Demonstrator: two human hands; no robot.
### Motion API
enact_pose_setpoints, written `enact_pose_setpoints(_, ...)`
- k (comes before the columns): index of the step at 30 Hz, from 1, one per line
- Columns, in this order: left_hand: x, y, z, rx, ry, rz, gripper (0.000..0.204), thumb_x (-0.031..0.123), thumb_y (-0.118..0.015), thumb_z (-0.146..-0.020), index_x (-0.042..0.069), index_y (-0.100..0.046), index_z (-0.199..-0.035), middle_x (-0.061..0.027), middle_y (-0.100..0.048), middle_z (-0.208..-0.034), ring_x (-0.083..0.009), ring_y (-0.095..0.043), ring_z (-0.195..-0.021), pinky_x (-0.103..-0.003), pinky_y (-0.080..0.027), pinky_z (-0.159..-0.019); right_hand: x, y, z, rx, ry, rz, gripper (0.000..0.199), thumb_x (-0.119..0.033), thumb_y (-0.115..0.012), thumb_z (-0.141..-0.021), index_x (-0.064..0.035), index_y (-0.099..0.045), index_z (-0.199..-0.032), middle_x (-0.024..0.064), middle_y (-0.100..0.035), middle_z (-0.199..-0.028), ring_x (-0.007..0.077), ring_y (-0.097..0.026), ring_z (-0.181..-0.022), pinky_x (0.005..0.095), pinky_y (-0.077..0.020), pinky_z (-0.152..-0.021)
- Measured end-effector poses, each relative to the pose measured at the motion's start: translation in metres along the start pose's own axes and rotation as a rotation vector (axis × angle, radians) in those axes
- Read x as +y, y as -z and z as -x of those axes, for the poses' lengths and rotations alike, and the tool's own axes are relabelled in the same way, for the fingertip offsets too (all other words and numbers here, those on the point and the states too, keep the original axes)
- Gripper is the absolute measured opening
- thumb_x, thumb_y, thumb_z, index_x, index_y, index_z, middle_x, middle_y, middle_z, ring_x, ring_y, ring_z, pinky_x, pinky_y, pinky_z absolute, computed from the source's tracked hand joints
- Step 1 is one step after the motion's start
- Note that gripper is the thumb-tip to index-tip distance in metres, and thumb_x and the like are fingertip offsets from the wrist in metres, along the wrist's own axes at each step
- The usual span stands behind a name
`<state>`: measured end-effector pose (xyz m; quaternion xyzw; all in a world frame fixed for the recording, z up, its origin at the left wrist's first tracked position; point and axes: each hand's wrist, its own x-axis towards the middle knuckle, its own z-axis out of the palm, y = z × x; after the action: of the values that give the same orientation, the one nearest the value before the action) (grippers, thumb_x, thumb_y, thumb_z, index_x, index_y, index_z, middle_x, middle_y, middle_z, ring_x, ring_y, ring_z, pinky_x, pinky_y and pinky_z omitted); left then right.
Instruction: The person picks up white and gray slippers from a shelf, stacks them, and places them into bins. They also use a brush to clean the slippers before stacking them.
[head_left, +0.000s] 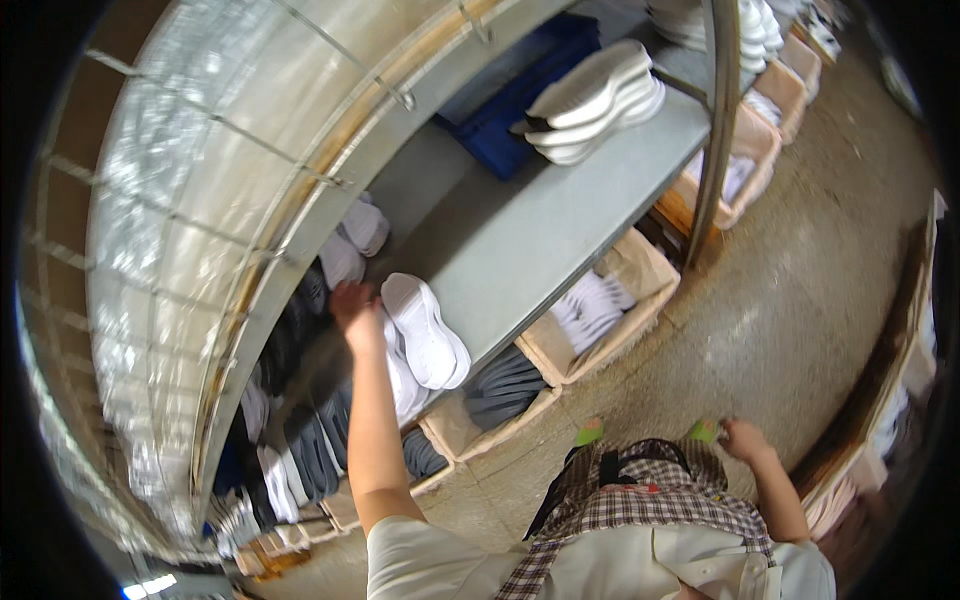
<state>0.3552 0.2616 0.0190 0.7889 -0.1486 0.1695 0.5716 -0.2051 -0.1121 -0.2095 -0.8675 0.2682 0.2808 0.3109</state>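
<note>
My left hand (352,305) reaches out over the near end of a grey work table (540,230) and touches a stack of white shoe soles (425,335) lying at the table's edge; whether its fingers grip one is unclear. My right hand (745,438) hangs low by my side above the speckled floor, fingers loosely curled, with nothing visible in it. A second stack of white soles (595,100) lies farther along the table.
Cardboard boxes (640,275) of white and grey soles (500,385) stand under the table's edge. A blue crate (510,110) sits behind the far stack. A metal post (715,130) rises from the table's side. A wire-framed conveyor guard (200,200) curves along the left.
</note>
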Motion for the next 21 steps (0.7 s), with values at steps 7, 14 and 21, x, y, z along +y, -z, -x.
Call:
enact_pose_setpoints(7,-0.190,0.094,-0.123,-0.005,0.428,-0.214,0.046,0.022,-0.061,-0.084,0.004,-0.047,-0.125,-0.0137,-0.046,-0.128,-0.0272,-0.047,-0.113,-0.041,-0.045,-0.088,-0.142,-0.060,-0.003,0.167,-0.040,-0.194,0.034,-0.018,-0.062,-0.079,-0.0058,-0.059,-0.110,0.0183,-0.062,-0.100,0.0371,-0.059,-0.096,0.0442,-0.0485,-0.080)
enact_pose_setpoints(14,-0.277,0.111,-0.181,0.035,0.778,0.401,0.048,0.024,-0.058,-0.088,0.000,-0.045,-0.127,-0.0178,-0.047,-0.127,-0.0313,-0.047,-0.115,-0.043,-0.048,-0.089,-0.216,-0.111,0.024,0.109,-0.059,-0.170,0.029,-0.020,-0.058,-0.080,-0.0067,-0.059,-0.106,0.0169,-0.062,-0.098,0.0349,-0.060,-0.095,0.0450,-0.0493,-0.079)
enact_pose_setpoints(21,-0.232,0.101,-0.171,-0.076,0.647,0.113,0.038,0.015,-0.057,-0.089,-0.007,-0.051,-0.119,-0.0191,-0.057,-0.115,-0.0272,-0.056,-0.104,-0.037,-0.052,-0.084,-0.230,-0.129,0.038,0.214,-0.069,-0.157,0.031,-0.019,-0.059,-0.078,-0.0075,-0.060,-0.106,0.0153,-0.061,-0.099,0.0341,-0.060,-0.094,0.0442,-0.0492,-0.079)
